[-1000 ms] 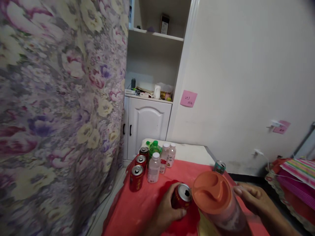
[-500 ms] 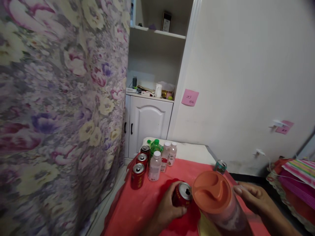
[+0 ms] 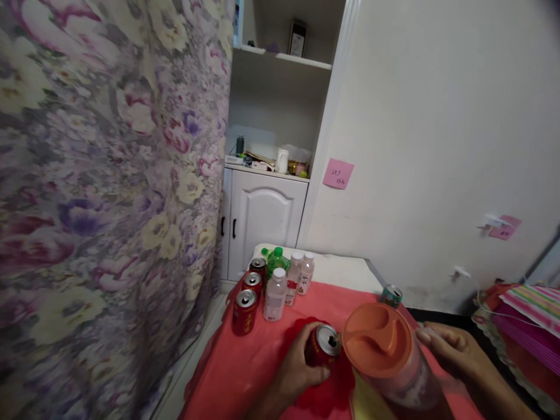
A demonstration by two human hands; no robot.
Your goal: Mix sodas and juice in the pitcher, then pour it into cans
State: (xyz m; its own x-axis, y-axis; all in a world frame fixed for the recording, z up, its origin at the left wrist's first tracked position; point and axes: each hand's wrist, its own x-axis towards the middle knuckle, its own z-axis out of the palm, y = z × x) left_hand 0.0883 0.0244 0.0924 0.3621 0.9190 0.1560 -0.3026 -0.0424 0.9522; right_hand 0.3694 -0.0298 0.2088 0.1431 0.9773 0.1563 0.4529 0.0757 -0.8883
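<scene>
My left hand (image 3: 301,364) is wrapped round a red drink can (image 3: 322,348) with an opened silver top. Beside it, my right hand (image 3: 452,350) grips a clear plastic pitcher (image 3: 413,379) at its right side; the handle is mostly hidden. Its orange lid (image 3: 377,340) faces me, and the pitcher leans left so that its rim is right by the can's opening. Whether liquid flows between them I cannot tell. Below the can lies a dark red flat piece (image 3: 339,391) on the red tablecloth (image 3: 236,373).
At the table's left stand several red cans (image 3: 244,312), clear bottles with white caps (image 3: 275,296) and green bottles (image 3: 277,261). A teal can (image 3: 391,296) lies at the right edge. A floral curtain (image 3: 109,204) hangs left; a white cabinet (image 3: 269,216) is behind.
Almost nothing differs. The hands, can and pitcher hold the same pose, with only a very slight shift of the view.
</scene>
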